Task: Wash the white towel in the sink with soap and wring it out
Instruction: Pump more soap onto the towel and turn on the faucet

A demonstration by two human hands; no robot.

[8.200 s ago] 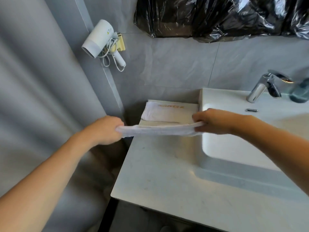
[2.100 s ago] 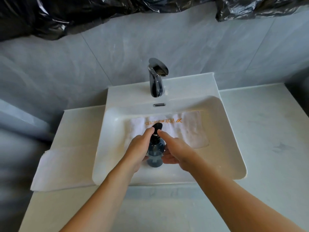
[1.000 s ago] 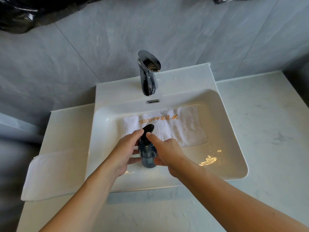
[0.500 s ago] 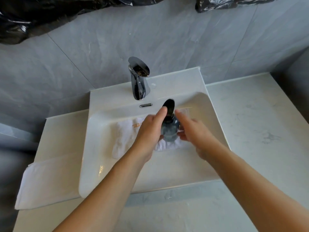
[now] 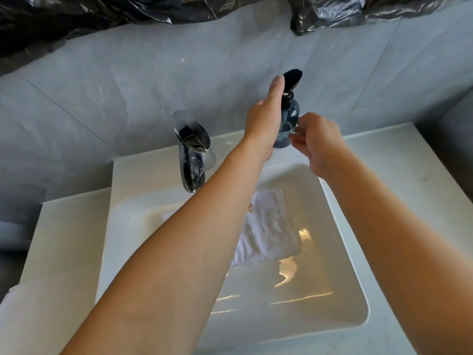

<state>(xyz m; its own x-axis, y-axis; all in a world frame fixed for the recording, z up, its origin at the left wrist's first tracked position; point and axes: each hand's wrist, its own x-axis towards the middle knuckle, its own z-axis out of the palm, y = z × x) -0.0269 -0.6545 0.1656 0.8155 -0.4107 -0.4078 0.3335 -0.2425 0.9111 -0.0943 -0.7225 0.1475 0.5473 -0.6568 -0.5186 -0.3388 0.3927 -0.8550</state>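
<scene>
Forearms cross the near frame as you reach over the sink, where the white towel lies folded on the basin floor, partly hidden under your left arm, its orange lettering mostly covered. Beyond it stands the chrome faucet. Farther back, your left hand wraps the soap bottle with thumb raised beside the pump head, apparently setting it at the basin's back ledge. Your right hand hovers just beside the bottle, fingers loosely curled, holding nothing visible. Whether soap reached the towel cannot be made out. Black plastic sheeting hangs above the grey wall.
</scene>
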